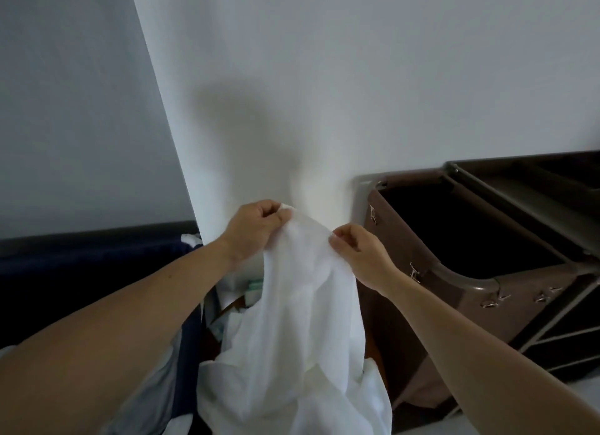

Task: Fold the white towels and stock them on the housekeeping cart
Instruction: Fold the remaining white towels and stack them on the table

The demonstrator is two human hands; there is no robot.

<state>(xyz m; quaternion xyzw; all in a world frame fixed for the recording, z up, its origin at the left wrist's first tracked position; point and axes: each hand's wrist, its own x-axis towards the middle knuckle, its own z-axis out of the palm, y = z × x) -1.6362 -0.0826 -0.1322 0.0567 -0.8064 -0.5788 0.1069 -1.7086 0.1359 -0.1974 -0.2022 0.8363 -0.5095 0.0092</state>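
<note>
White towel (pixel 302 304) hangs in front of a pale wall (pixel 324 77). The left hand (pixel 251 228) pinches its top corner. The right hand (pixel 360 252) pinches the top edge close by. The brown housekeeping cart (pixel 470 239) stands just to the right.

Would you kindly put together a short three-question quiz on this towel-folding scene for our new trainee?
1. True or false: the left hand and right hand both pinch the white towel at its top edge.
2. On which side of the towel does the housekeeping cart stand? A) left B) right C) it is out of view
3. Fill in: behind the raised hands stands a plain white ___.

Key: 1 true; 2 B; 3 wall.
</note>
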